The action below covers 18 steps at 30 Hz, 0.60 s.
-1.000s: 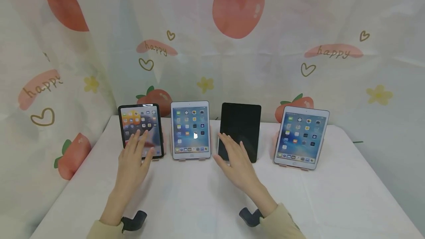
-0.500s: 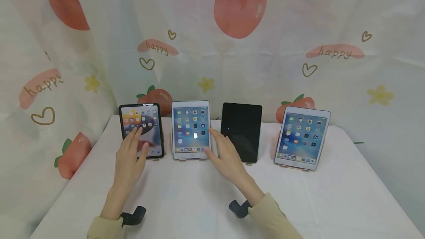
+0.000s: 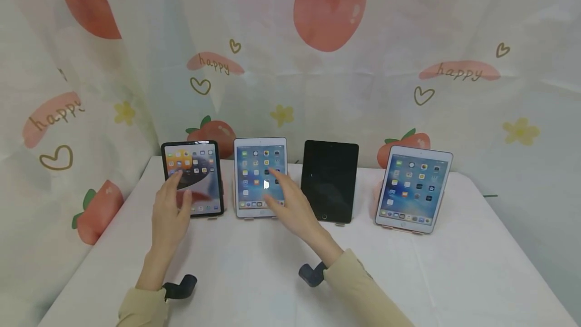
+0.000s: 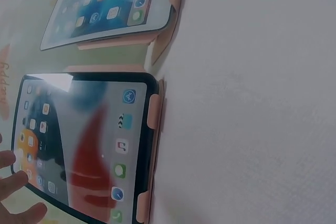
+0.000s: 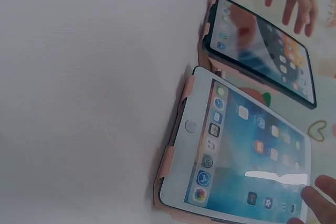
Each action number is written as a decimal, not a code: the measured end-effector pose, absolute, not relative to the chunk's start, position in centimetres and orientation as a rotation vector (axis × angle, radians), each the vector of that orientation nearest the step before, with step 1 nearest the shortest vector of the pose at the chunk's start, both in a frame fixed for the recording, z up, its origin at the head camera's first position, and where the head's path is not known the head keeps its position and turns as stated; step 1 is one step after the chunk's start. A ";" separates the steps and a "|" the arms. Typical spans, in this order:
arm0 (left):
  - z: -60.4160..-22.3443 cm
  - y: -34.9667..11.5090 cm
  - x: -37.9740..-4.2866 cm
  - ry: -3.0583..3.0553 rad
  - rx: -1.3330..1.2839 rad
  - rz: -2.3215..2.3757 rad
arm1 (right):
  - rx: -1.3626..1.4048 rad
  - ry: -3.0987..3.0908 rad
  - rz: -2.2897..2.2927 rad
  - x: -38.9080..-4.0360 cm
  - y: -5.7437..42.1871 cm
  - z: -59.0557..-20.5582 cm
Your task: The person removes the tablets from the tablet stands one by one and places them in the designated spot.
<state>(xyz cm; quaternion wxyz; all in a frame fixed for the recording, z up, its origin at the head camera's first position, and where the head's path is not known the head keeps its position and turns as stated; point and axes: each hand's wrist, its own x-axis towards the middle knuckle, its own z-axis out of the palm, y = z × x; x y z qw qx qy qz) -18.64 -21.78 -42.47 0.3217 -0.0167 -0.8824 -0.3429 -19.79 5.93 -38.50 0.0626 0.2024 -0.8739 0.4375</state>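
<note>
right hand (image 3: 295, 211) partly hides a white tablet (image 3: 255, 180)

A white cloth (image 3: 472, 276) covered the tabletop. Beyond its far edge hung a pale, creased fabric backdrop (image 3: 390, 19), folding round on the left side. A large round red fruit print with a green leaf (image 3: 329, 10) sat high in the middle — lower down came pink smears lettered "happy" (image 3: 459, 70), brown heart outlines (image 3: 200, 86) and small yellow flowers (image 3: 282, 115).
</note>
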 end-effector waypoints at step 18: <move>-42.6 -23.2 -20.4 -2.256 0.046 -0.975 | 0.722 -2.661 1.356 -21.8 2.6 -37.7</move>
